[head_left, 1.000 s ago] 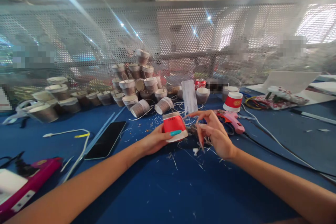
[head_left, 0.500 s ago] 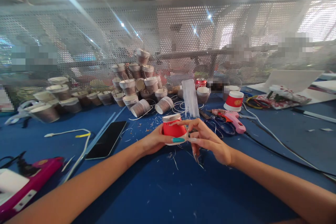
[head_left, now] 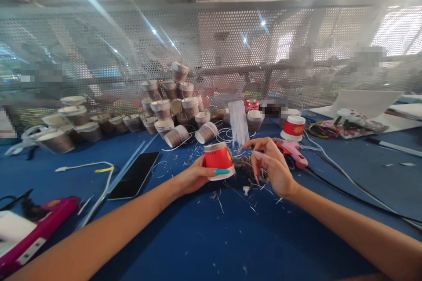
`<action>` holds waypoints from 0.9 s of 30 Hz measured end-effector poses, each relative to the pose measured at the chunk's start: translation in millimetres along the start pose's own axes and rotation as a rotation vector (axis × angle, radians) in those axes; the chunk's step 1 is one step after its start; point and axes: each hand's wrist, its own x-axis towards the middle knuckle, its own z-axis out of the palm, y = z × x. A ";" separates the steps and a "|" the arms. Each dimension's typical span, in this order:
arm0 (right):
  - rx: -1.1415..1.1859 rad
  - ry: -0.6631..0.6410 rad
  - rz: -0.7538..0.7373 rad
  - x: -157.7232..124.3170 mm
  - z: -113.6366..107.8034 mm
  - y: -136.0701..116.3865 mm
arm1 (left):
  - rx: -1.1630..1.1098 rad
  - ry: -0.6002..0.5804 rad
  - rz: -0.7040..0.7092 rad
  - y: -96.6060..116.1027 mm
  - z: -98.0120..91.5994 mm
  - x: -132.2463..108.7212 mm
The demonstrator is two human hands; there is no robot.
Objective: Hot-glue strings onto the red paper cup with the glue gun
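Observation:
My left hand [head_left: 192,176] is wrapped round a red and white paper cup [head_left: 218,161], which it holds upside down with the white rim low and a greyish band at the top. Its thumb lies across the cup's near side. Just right of the cup, my right hand [head_left: 272,167] hovers with its fingers apart and bent, touching neither the cup nor my left hand. Below and behind those fingers is a tangled brown clump of string scraps [head_left: 245,164]. I see nothing held in the right hand.
A pink glue gun [head_left: 298,156] and another red cup [head_left: 293,128] stand to the right. A bundle of clear sticks [head_left: 238,122] and several string-wrapped cups [head_left: 161,109] are behind. At left lie a phone [head_left: 134,175] and a magenta power strip [head_left: 42,232].
My right hand has come away from the cup, moving right and opening up, which uncovers the string clump. The left hand keeps its hold on the cup, nearly still.

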 end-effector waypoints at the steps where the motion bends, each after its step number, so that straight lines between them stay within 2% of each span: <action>1: -0.011 -0.061 0.002 -2.4 1.6 -2.0 | 0.003 0.005 0.000 -0.5 -0.6 0.4; 5: -0.065 -0.335 0.082 -9.1 7.9 -9.3 | 0.029 -0.005 0.011 -1.2 -1.2 1.2; 9: -0.061 -0.439 0.122 -9.0 8.8 -9.8 | 0.064 0.040 0.011 0.4 3.4 1.2; 13: -0.045 -0.466 0.132 -8.1 8.1 -8.9 | 0.084 0.096 0.002 0.1 6.0 1.2; 22: -0.034 -0.455 0.137 -9.5 10.7 -13.5 | 0.088 0.083 0.011 -1.2 4.6 0.6; 27: 0.047 -0.395 0.197 -8.8 11.2 -10.1 | 0.099 0.080 -0.007 -0.1 5.4 0.4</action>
